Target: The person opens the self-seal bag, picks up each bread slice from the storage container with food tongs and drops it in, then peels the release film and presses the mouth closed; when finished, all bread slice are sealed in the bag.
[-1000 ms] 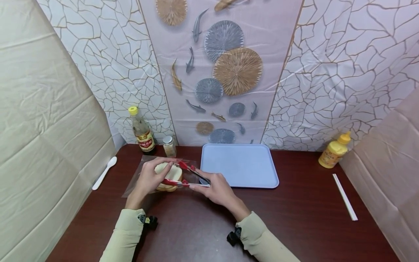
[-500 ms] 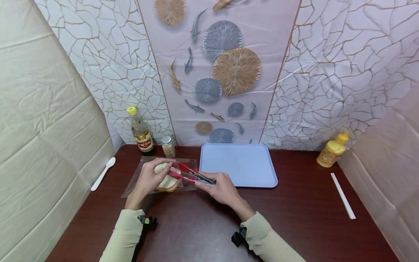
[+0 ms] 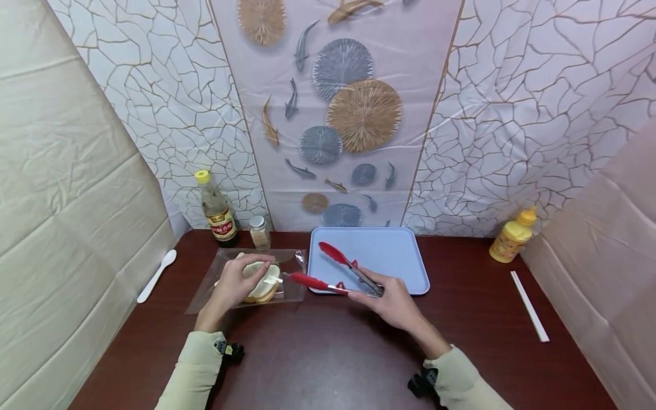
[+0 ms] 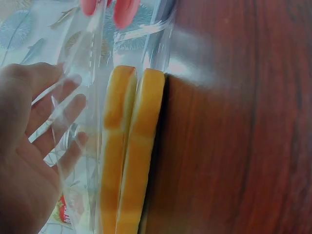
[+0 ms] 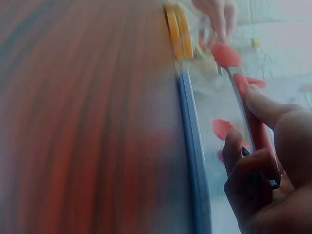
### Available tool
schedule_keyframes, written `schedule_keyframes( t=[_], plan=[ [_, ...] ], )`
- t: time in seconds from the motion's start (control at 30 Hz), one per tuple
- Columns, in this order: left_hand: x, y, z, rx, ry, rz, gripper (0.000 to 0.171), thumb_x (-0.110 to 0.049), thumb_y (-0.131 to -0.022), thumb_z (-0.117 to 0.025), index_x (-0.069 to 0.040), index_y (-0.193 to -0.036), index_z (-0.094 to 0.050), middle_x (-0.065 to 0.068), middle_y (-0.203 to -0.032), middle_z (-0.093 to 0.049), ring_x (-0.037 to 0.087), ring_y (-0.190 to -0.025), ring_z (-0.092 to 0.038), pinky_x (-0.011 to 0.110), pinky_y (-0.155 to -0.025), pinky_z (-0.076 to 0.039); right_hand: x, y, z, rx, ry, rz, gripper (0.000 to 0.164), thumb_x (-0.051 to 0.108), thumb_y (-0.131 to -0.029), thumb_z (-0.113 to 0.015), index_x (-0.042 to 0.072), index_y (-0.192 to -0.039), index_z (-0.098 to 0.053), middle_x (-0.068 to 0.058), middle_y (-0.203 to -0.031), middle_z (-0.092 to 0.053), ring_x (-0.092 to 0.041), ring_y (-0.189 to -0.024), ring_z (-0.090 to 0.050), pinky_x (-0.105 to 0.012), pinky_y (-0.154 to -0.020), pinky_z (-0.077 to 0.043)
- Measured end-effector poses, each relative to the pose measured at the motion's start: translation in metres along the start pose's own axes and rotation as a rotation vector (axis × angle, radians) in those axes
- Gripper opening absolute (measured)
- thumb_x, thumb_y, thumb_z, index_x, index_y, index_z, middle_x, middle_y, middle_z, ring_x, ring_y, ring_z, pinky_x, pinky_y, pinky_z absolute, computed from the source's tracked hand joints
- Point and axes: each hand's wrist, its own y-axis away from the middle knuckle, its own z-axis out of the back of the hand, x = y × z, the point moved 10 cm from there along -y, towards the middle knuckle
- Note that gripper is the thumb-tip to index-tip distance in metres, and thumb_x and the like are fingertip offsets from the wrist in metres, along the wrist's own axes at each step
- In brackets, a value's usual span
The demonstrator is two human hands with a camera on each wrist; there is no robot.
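Note:
A clear plastic bag [image 3: 293,259] lies on the table with two bread slices [image 3: 265,289] stacked in it. My left hand [image 3: 237,286] reaches over the bread and pinches the bag's upper layer; in the left wrist view thin film passes across its fingers. The crusts of both slices [image 4: 139,136] show side by side there. My right hand [image 3: 396,302] grips metal tongs [image 3: 334,252] with red heads and red handle parts. Their arms stand spread with nothing between them. One head points at the bag's right edge, the other overlaps the blue tray [image 3: 381,247].
Behind the bag stand a yellow-capped sauce bottle [image 3: 220,219] and a small metal-lidded jar [image 3: 259,232]. A white spoon [image 3: 156,277] lies at the left edge. White chopsticks [image 3: 530,307] and a yellow squeeze bottle [image 3: 512,236] are on the right. Patterned cloth walls enclose the table.
My right hand has drawn the tongs rightward, from over the bag's mouth to the tray's front left. Their arms came together, then spread wide. My left hand has stayed at the bag.

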Motion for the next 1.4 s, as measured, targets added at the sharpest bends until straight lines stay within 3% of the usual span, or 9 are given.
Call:
schedule_keyframes(
  t=[0.13,0.23,0.3,0.37,0.6,0.87,1.07,1.33,1.4],
  plan=[
    [0.005,0.002,-0.007,0.035,0.001,0.028,0.015,-0.020,-0.103,-0.077,-0.022,-0.116,-0.085,-0.005,-0.115,-0.084,0.020,-0.116,-0.077,0.047,-0.100,-0.060,-0.029,0.008,0.030,-0.050,-0.054,-0.088,0.081,0.054,-0.090,-0.087,0.017,-0.156,-0.060,-0.011,-0.109,-0.081,-0.017,-0.075,-0.071,-0.027,-0.064,-0.055],
    [0.008,0.002,-0.011,0.057,0.013,0.040,0.015,-0.020,-0.102,-0.078,-0.021,-0.115,-0.085,-0.004,-0.113,-0.084,0.019,-0.112,-0.077,0.050,-0.096,-0.061,-0.051,0.015,0.055,-0.084,-0.050,-0.147,0.088,0.053,-0.091,-0.086,0.012,-0.162,-0.051,-0.006,-0.081,-0.078,-0.018,-0.063,-0.073,-0.025,-0.055,-0.051],
    [0.009,0.003,-0.012,0.070,0.011,0.046,0.014,-0.020,-0.101,-0.079,-0.022,-0.114,-0.085,-0.005,-0.112,-0.084,0.018,-0.109,-0.077,0.049,-0.094,-0.061,-0.064,0.020,0.070,-0.099,-0.024,-0.177,0.092,0.054,-0.093,-0.084,0.010,-0.164,-0.046,-0.004,-0.074,-0.077,-0.018,-0.062,-0.073,-0.026,-0.054,-0.050],
    [0.010,0.003,-0.013,0.078,0.010,0.043,0.015,-0.019,-0.101,-0.080,-0.023,-0.114,-0.085,-0.005,-0.111,-0.084,0.017,-0.108,-0.077,0.048,-0.093,-0.061,-0.076,0.024,0.083,-0.101,-0.004,-0.203,0.092,0.055,-0.094,-0.082,0.010,-0.166,-0.044,-0.005,-0.074,-0.077,-0.019,-0.061,-0.072,-0.028,-0.054,-0.053],
    [0.012,0.005,-0.012,0.111,-0.011,0.049,0.014,-0.018,-0.101,-0.080,-0.021,-0.113,-0.085,-0.004,-0.112,-0.084,0.019,-0.112,-0.076,0.047,-0.098,-0.060,-0.113,0.034,0.120,-0.155,-0.007,-0.287,0.078,0.057,-0.098,-0.077,0.007,-0.153,-0.054,-0.017,-0.099,-0.077,-0.018,-0.069,-0.075,-0.033,-0.057,-0.063],
    [0.016,0.006,-0.015,0.136,-0.023,0.056,0.014,-0.017,-0.100,-0.080,-0.018,-0.113,-0.085,-0.003,-0.112,-0.084,0.020,-0.113,-0.077,0.046,-0.101,-0.059,-0.146,0.048,0.151,-0.187,0.013,-0.417,0.093,0.061,-0.098,-0.074,-0.002,-0.159,-0.044,-0.024,-0.114,-0.075,-0.015,-0.067,-0.075,-0.031,-0.059,-0.063],
    [0.019,0.007,-0.011,0.119,-0.049,0.061,0.014,-0.017,-0.100,-0.081,-0.019,-0.112,-0.085,-0.003,-0.111,-0.084,0.020,-0.111,-0.078,0.045,-0.100,-0.060,-0.159,0.054,0.162,-0.178,0.043,-0.438,0.091,0.060,-0.100,-0.072,-0.004,-0.157,-0.044,-0.022,-0.103,-0.079,-0.013,-0.066,-0.074,-0.029,-0.060,-0.061],
    [0.023,0.007,-0.011,0.127,-0.037,0.065,0.013,-0.016,-0.100,-0.080,-0.016,-0.112,-0.085,-0.001,-0.111,-0.084,0.021,-0.112,-0.078,0.046,-0.101,-0.060,-0.168,0.064,0.173,-0.170,0.037,-0.456,0.097,0.055,-0.103,-0.070,-0.012,-0.161,-0.032,-0.028,-0.118,-0.068,-0.011,-0.070,-0.076,-0.029,-0.063,-0.064],
    [0.024,0.007,-0.010,0.129,-0.038,0.071,0.013,-0.016,-0.100,-0.080,-0.016,-0.112,-0.085,-0.001,-0.111,-0.084,0.021,-0.112,-0.078,0.046,-0.101,-0.060,-0.169,0.067,0.178,-0.162,0.106,-0.457,0.098,0.056,-0.102,-0.071,-0.013,-0.159,-0.034,-0.027,-0.113,-0.070,-0.012,-0.069,-0.076,-0.029,-0.064,-0.062]
  ],
)
